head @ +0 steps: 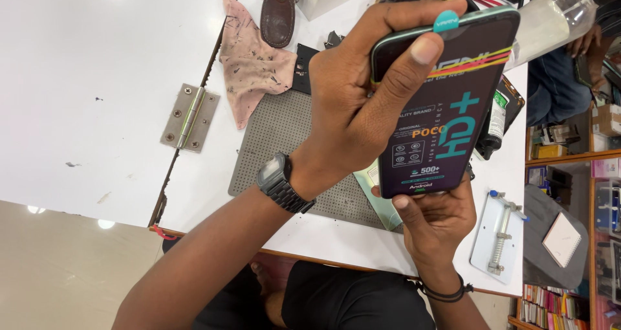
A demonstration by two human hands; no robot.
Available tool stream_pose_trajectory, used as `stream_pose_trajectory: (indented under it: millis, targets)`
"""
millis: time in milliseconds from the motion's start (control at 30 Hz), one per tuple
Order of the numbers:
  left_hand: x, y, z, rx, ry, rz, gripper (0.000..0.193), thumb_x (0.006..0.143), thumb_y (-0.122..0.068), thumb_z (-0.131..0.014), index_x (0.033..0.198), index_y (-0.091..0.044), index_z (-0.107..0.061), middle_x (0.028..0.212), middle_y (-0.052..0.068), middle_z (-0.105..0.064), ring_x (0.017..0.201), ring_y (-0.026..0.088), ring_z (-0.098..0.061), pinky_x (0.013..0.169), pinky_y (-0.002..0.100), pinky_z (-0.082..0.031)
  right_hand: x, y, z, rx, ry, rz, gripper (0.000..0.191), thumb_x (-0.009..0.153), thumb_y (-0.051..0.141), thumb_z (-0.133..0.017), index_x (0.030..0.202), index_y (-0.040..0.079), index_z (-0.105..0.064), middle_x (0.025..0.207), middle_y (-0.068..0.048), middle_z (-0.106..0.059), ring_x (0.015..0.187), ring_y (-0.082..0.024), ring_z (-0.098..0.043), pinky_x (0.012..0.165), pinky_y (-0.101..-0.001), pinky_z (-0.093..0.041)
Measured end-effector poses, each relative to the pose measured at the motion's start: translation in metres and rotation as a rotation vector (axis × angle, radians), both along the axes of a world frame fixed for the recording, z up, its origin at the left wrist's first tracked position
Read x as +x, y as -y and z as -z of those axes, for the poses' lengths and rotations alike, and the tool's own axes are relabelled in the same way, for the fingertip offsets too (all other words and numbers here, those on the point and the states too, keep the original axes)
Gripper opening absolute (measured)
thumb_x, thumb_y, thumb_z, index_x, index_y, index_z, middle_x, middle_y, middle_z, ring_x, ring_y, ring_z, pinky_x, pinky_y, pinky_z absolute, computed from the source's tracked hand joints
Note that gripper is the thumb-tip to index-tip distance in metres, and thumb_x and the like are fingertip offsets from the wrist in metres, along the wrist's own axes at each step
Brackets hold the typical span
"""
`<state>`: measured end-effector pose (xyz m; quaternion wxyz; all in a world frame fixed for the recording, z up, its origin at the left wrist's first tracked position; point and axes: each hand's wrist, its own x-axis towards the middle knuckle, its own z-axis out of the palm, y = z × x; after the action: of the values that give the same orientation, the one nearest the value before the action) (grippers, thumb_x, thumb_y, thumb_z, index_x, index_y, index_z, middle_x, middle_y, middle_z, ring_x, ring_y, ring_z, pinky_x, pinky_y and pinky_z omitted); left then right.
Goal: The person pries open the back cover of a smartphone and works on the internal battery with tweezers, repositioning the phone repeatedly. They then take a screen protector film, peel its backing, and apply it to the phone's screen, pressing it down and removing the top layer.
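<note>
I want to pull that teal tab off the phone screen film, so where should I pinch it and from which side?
Pinch the teal pull tab where it sticks out past the phone at its top edge, coming from above that edge. The left hand has its thumb right beside the tab, while the right hand steadies the bottom end, so that thumb is probably best placed.

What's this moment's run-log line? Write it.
left hand: grips phone top | right hand: supports phone bottom | beneath: grey mat | surface: white table
</note>
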<state>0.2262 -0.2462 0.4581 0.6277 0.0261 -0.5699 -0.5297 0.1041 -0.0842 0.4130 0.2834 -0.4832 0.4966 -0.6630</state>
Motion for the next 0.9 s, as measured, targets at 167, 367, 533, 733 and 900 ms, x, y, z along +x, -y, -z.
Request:
stream_pose_trajectory:
  millis: [167,367,533,733,900]
  targets:
    - [0.001,0.002,-0.004,-0.009,-0.009,-0.005,0.029,0.121,-0.039,-0.056,0.137,-0.014,-0.059,0.121,0.0,-0.076,0.097,0.005,-0.082,0.079,0.016,-0.066,0.001,-0.001,0.0,0.006,-0.016,0.021,0.053,0.096,-0.002,-0.07,0.139,-0.007,-0.04,0.122,-0.022,-0.068,0.108,-0.027,-0.074,0.091,-0.0474,-0.061]
    - [0.003,0.007,-0.007,-0.022,0.003,-0.019,0.029,0.117,-0.038,-0.065,0.131,-0.012,-0.065,0.116,0.0,-0.078,0.099,0.008,-0.082,0.084,0.018,-0.068,0.002,0.003,-0.001,-0.006,-0.062,0.011,0.051,0.098,-0.002,-0.068,0.138,-0.005,-0.038,0.125,-0.022,-0.067,0.112,-0.029,-0.074,0.096,-0.0469,-0.061]
    - [-0.002,0.012,-0.011,-0.008,0.028,-0.165,0.029,0.108,-0.031,-0.079,0.121,-0.008,-0.068,0.112,0.002,-0.076,0.1,0.009,-0.079,0.09,0.02,-0.068,-0.002,-0.002,-0.002,0.012,-0.007,-0.006,0.042,0.102,0.003,-0.066,0.136,-0.007,-0.043,0.12,-0.023,-0.069,0.111,-0.031,-0.074,0.096,-0.0499,-0.061]
    - [-0.01,0.014,-0.014,0.172,0.055,-0.174,0.025,0.101,-0.023,-0.082,0.113,-0.004,-0.071,0.101,0.003,-0.078,0.089,0.011,-0.077,0.08,0.021,-0.062,-0.01,-0.007,0.002,0.035,0.082,0.035,0.039,0.102,0.003,-0.064,0.136,-0.01,-0.049,0.115,-0.019,-0.071,0.104,-0.027,-0.074,0.091,-0.0477,-0.065]
    - [-0.003,0.016,-0.028,-0.039,0.374,-0.428,0.034,0.099,-0.034,-0.078,0.118,-0.009,-0.065,0.112,-0.001,-0.075,0.108,0.013,-0.078,0.088,0.025,-0.063,-0.024,-0.018,0.012,0.024,0.011,0.147,0.043,0.102,0.0,-0.068,0.141,-0.011,-0.051,0.114,-0.014,-0.069,0.097,-0.012,-0.066,0.088,-0.0235,-0.053]
